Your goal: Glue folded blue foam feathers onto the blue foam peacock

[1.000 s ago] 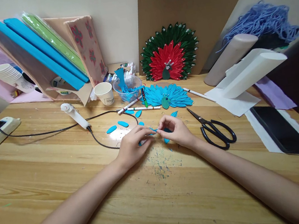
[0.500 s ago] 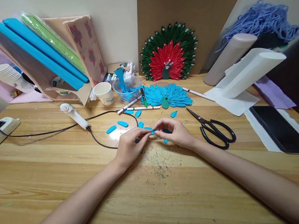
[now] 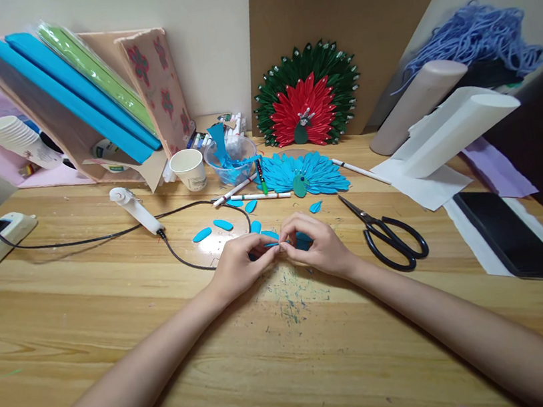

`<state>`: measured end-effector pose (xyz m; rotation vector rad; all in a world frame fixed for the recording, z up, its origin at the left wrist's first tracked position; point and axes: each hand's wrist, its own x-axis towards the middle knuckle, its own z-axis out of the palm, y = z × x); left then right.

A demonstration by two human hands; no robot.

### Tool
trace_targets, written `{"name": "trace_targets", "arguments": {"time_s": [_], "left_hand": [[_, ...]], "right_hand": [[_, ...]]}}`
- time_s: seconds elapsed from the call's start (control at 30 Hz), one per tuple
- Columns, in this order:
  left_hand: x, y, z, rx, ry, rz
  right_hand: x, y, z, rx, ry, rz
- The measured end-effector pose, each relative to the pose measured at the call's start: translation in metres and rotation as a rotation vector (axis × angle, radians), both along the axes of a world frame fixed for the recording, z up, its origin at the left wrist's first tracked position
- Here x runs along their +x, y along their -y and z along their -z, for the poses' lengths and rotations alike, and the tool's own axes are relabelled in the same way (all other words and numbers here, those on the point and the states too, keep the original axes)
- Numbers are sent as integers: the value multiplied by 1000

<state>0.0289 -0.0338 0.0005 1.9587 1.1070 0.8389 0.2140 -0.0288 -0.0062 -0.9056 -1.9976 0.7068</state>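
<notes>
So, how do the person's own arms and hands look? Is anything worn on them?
Both forearms are bare: no sleeve shows up to the picture's edge. The left hand and the right hand have no gloves. No ring, watch or bracelet can be seen. The fingernails look short.

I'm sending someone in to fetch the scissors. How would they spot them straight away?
On the wooden table, look just right of the person's right hand. The black-handled metal scissors lie flat there, blades pointing toward the blue paper peacock fan. They are the only black looped tool; the nearby black phone is a flat rectangle.
</notes>
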Motion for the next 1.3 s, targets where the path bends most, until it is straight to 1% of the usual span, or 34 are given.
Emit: {"name": "trace_targets", "arguments": {"time_s": [0.13, 0.3, 0.4, 0.57, 0.7, 0.83, 0.93, 1.13, 1.2, 1.3], "left_hand": [[0, -1, 1, -64, 13, 23], [0, -2, 1, -110, 7, 27], [-1, -2, 2, -146, 7, 34], [-1, -2, -1, -218, 47, 40], [0, -2, -2, -239, 77, 45], [-1, -3, 0, -268, 94, 42], [-1, -4, 0, -267, 104, 29], [1, -2, 2, -211, 92, -11], [0, -1, 3, -156, 48, -25], [0, 1, 4, -34, -36, -39]], "right_hand": [[0, 1, 1, 15, 7, -8], [0, 2, 2, 100, 49, -4], [0, 2, 3, 170, 85, 8], [0, 3, 4, 337, 169, 38], [0, 4, 5, 455, 222, 20], [0, 4, 5, 532, 255, -1], [1, 4, 5, 509, 265, 0], [0, 2, 3, 283, 194, 36], [0, 2, 3, 236, 186, 24], [0, 1, 3, 174, 164, 8]]}}
